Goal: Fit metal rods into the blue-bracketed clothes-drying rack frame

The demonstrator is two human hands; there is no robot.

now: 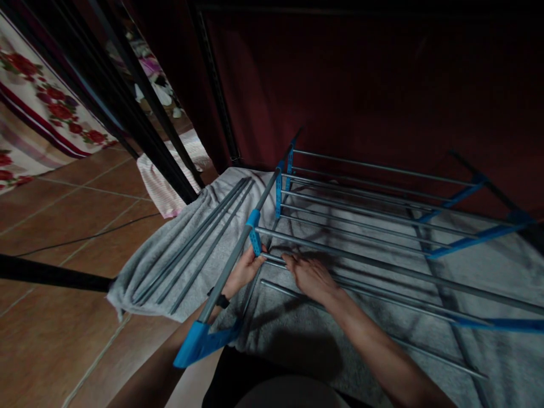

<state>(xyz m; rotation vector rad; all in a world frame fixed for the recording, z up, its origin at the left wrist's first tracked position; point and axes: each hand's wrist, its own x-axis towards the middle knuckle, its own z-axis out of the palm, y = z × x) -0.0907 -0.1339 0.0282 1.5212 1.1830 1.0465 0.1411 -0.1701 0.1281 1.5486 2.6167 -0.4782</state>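
A rack frame of grey metal tubes with blue plastic brackets stands on a grey towel (293,340). My left hand (243,273), wearing a dark wristband, is closed around the lower end of a blue bracket (255,242) that hangs from a slanted grey tube (229,263). My right hand (309,276) holds a thin metal rod (274,259) near its left end, where it meets this bracket; its fingertips are pressed on the rod. Just below my hands, a loose metal rod (280,289) lies across the towel. A blue corner piece (199,343) sits at the tube's near end.
Several loose grey tubes (199,241) lie on the towel at left. More blue brackets (476,235) join the rack at right. Behind it rises a dark red panel (361,85). Black metal posts (148,119), a cable (93,234) and a flowered cloth (51,96) are at left.
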